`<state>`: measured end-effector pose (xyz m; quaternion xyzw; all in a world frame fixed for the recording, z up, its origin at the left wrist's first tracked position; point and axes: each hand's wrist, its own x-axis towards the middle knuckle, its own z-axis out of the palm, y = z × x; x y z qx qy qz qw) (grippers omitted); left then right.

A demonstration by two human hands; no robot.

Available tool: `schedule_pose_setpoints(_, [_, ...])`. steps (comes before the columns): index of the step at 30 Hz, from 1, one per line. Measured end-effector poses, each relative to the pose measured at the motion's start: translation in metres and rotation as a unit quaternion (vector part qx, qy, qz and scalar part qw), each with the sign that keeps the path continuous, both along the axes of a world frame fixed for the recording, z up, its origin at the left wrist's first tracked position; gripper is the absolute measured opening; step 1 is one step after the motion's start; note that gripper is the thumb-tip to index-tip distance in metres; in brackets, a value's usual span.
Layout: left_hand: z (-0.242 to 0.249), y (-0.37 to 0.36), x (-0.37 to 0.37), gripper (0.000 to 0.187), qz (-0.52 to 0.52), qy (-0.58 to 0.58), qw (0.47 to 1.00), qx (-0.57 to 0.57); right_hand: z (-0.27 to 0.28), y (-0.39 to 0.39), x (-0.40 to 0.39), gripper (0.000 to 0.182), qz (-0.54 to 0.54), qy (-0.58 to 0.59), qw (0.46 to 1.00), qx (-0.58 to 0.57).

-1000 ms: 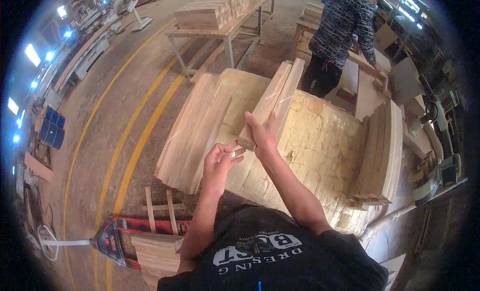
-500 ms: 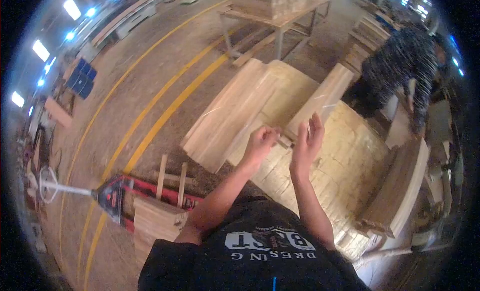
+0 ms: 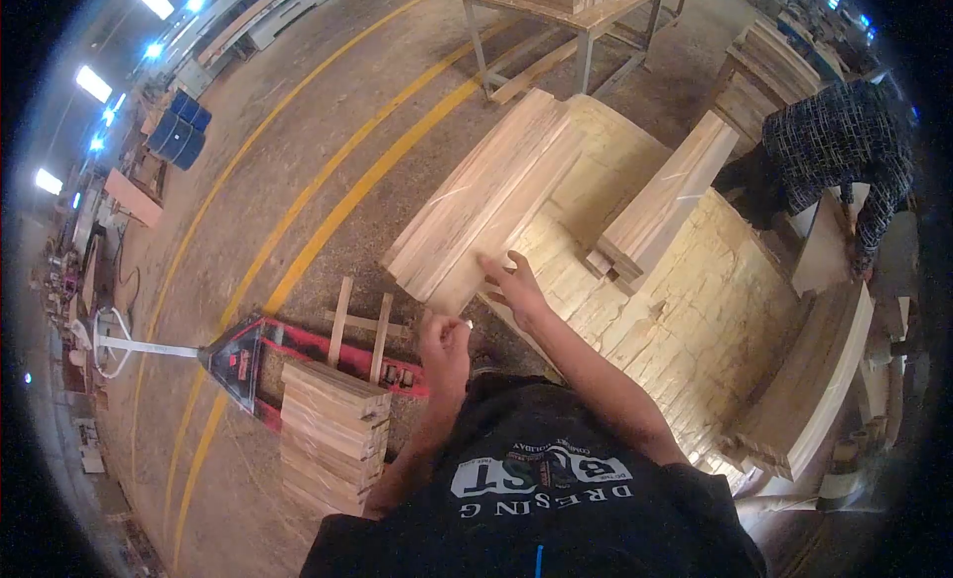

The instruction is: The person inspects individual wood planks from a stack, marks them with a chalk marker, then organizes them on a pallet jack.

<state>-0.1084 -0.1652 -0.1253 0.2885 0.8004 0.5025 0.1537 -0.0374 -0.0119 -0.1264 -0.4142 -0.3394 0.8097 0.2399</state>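
Observation:
My left hand (image 3: 445,348) is closed, with its fingers curled, just off the near end of a stack of long boards (image 3: 486,196). A tiny pale spot shows at its fingertips, too small to name. My right hand (image 3: 512,288) has its fingers apart at the near right corner of that stack; whether it touches the wood is unclear. The stack lies along the left side of a yellowish, cracked surface (image 3: 685,310). A narrower stack of boards (image 3: 667,196) lies on the same surface, to the right of my hands.
A red pallet jack (image 3: 270,355) with stacked wood pieces (image 3: 333,429) stands at the lower left. More boards (image 3: 804,379) lie at the right edge. A person (image 3: 839,146) bends over at the upper right. A metal-legged table (image 3: 584,27) holds wood at the top.
Both hands have moved left, from in front of the narrower stack to the near end of the left stack. My view has shifted, and the person at the right appears farther right.

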Motion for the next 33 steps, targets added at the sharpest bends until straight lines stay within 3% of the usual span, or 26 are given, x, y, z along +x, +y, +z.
schedule_pose_setpoints(2, [0.036,0.007,0.018,0.006,-0.029,-0.179,0.983,-0.022,0.000,0.002,0.002,0.080,-0.027,0.014,1.000,0.006])
schedule_pose_setpoints(3, [0.028,0.008,0.025,0.006,-0.031,-0.183,0.982,-0.015,0.000,0.006,0.004,0.078,-0.053,0.031,0.998,0.011])
schedule_pose_setpoints(5, [0.012,0.003,0.040,0.006,-0.164,-0.190,0.957,0.144,-0.025,0.017,0.011,0.073,-0.100,0.015,0.994,0.034])
schedule_pose_setpoints(7, [0.014,0.001,0.047,0.008,-0.202,-0.238,0.939,0.146,-0.057,0.028,0.025,0.061,-0.164,0.029,0.983,0.082])
schedule_pose_setpoints(12, [0.064,0.010,0.042,0.007,-0.246,-0.291,0.904,0.193,0.015,0.039,0.067,0.048,-0.095,0.094,0.988,0.076])
schedule_pose_setpoints(14, [0.080,0.015,0.037,0.008,-0.177,-0.123,0.971,0.101,0.054,0.043,0.069,0.047,-0.100,0.151,0.983,-0.006])
schedule_pose_setpoints(15, [0.078,0.025,0.032,0.012,-0.180,0.017,0.971,0.159,0.069,0.045,0.070,0.047,-0.101,0.152,0.983,-0.009])
schedule_pose_setpoints(16, [0.084,0.032,0.032,0.012,-0.180,0.020,0.970,0.159,0.083,0.050,0.070,0.048,-0.101,0.174,0.979,-0.028])
schedule_pose_setpoints(19, [0.114,0.057,0.041,0.020,-0.206,0.187,0.929,0.245,0.094,0.059,0.066,0.048,-0.100,0.220,0.970,-0.036])
schedule_pose_setpoints(20, [0.115,0.066,0.043,0.020,-0.206,0.188,0.927,0.249,0.094,0.061,0.066,0.048,-0.100,0.238,0.966,-0.034])
schedule_pose_setpoints(23, [0.108,0.091,0.047,0.023,-0.246,0.359,0.870,0.232,0.086,0.059,0.066,0.047,-0.108,0.232,0.966,-0.027])
schedule_pose_setpoints(26, [0.094,0.107,0.027,0.023,-0.188,0.350,0.884,0.245,0.065,0.070,0.060,0.045,-0.141,0.220,0.965,-0.029])
schedule_pose_setpoints(28, [0.093,0.112,0.003,0.019,-0.108,0.319,0.923,0.186,0.071,0.063,0.062,0.044,-0.176,0.219,0.960,-0.008])
schedule_pose_setpoints(30, [0.083,0.112,-0.027,0.009,-0.051,0.195,0.969,0.141,0.092,0.051,0.075,0.045,-0.184,0.169,0.966,0.064])
schedule_pose_setpoints(31, [0.077,0.107,-0.039,0.006,-0.109,0.078,0.982,0.134,0.083,0.049,0.078,0.048,-0.227,0.154,0.958,0.085])
schedule_pose_setpoints(33, [0.085,0.093,-0.025,0.001,-0.204,-0.161,0.958,0.124,0.079,0.044,0.081,0.049,-0.273,0.127,0.946,0.116])
